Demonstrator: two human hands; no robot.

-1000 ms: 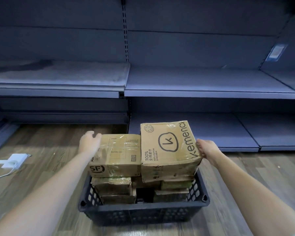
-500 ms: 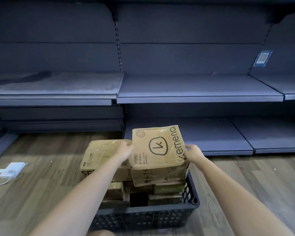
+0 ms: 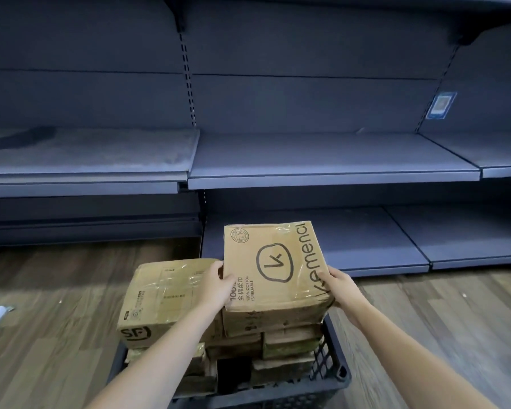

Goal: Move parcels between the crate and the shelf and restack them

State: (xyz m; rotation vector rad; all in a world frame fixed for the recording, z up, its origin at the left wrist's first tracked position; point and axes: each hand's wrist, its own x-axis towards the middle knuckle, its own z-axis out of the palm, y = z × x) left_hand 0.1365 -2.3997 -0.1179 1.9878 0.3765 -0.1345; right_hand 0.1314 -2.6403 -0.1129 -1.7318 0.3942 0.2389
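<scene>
1. The step in hand looks like the grasp on a top box: both hands clasp the Kemenci carton (image 3: pixel 273 268), the upper right box of the stack in the black crate (image 3: pixel 335 376).
2. The left hand (image 3: pixel 217 286) grips the carton's near left edge, thumb lying on the printed top and fingers wrapped around the side.
3. The right hand (image 3: pixel 341 286) grips the near right corner, thumb on top over the brand lettering and fingers curled under the edge.
4. The carton rests on the lower boxes (image 3: pixel 289 342) along the crate's right side, with its far edge tilted slightly up. Whether it has already lifted clear, I cannot tell.
5. Just beside it on the left, touching it, sits the SF carton (image 3: pixel 165 296), which overhangs the crate's left rim; neither hand holds it.
6. The crate stands on the wooden floor (image 3: pixel 56 305) in front of dark shelves (image 3: pixel 322 160).
7. By my judgement, the next move calls for a level two-handed lift straight up, so the SF carton is not dragged along or tipped over the rim.
</scene>
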